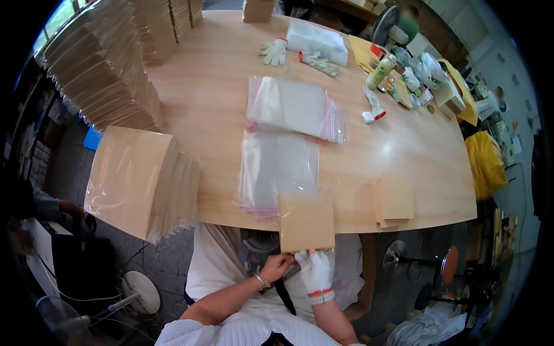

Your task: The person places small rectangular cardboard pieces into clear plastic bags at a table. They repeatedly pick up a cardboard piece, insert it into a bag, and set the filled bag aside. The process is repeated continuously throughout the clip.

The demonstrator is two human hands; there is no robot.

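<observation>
A tan card in a clear plastic sleeve (306, 222) stands over the table's near edge. My right hand (316, 270), in a white glove with a red cuff, grips its lower edge. My bare left hand (276, 267), with a bracelet on the wrist, touches the sleeve's lower left corner. Just beyond lies a pile of clear sleeves (277, 168), and farther off a stack of zip bags (294, 107). A small pile of tan cards (392, 200) lies to the right.
A tall stack of sleeved tan cards (141, 181) stands at the table's left edge, with more stacks (104, 75) behind. Gloves (274, 52), a green bottle (381, 71) and clutter lie at the far side. Another person's arm (55, 206) shows at left. A stool (444, 268) stands at right.
</observation>
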